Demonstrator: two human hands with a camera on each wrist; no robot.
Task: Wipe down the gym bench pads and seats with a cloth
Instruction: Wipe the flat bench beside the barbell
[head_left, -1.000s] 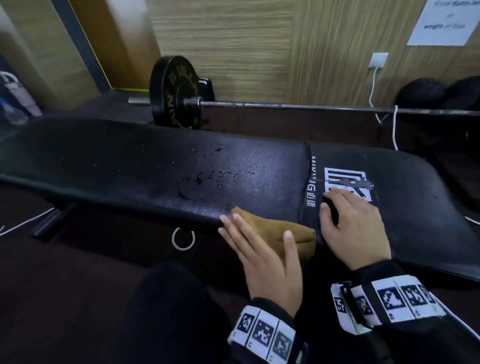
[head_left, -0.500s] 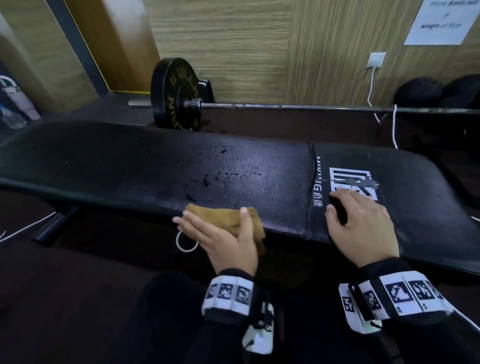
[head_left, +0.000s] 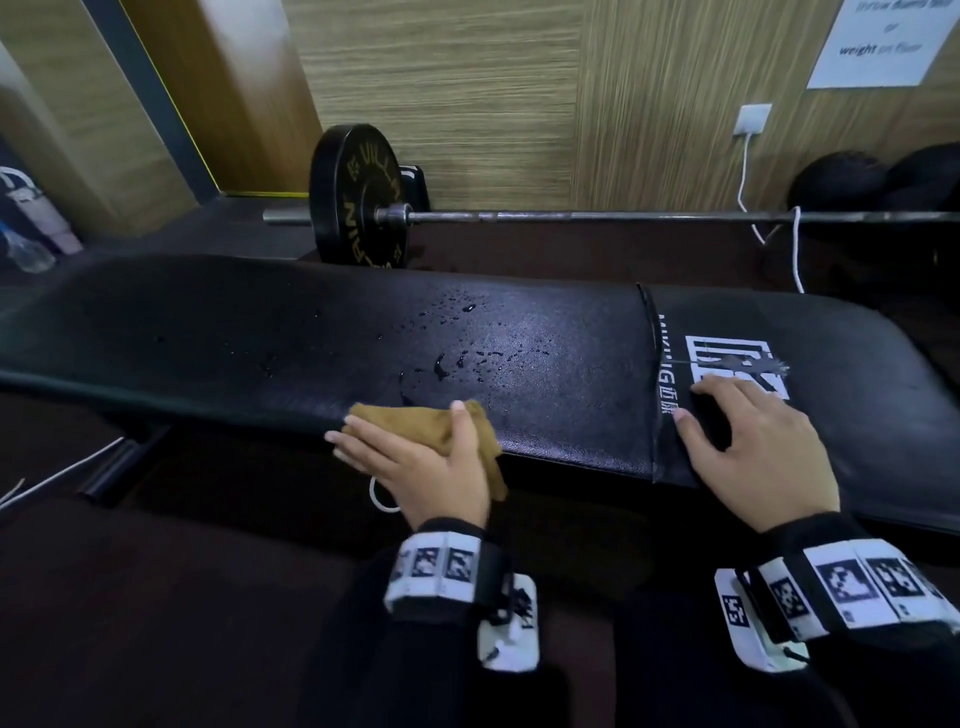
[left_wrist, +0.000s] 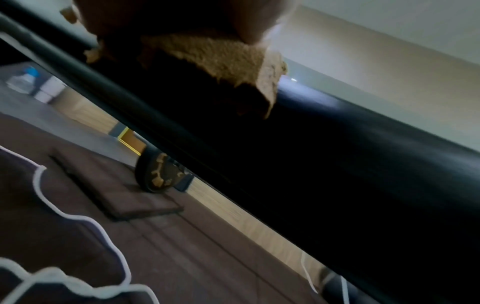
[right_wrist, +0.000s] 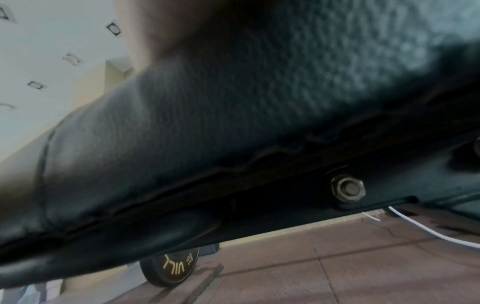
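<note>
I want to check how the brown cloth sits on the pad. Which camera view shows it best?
The head view: the folded brown cloth lies on the near edge of the black textured bench pad, under the left hand, near water droplets. The left wrist view shows only a blurred underside. The right wrist view shows none.

The surface (head_left: 208, 332) lies bare from its left end to the droplets (head_left: 467, 358) at mid-length. At the near edge the left hand (head_left: 426, 467) with the cloth (head_left: 410, 421) blocks the middle, and the right hand (head_left: 753, 447) lies past the seam (head_left: 649, 364). Beyond the far edge a barbell (head_left: 571, 215) with its plate (head_left: 358, 197) bars the way.
</note>
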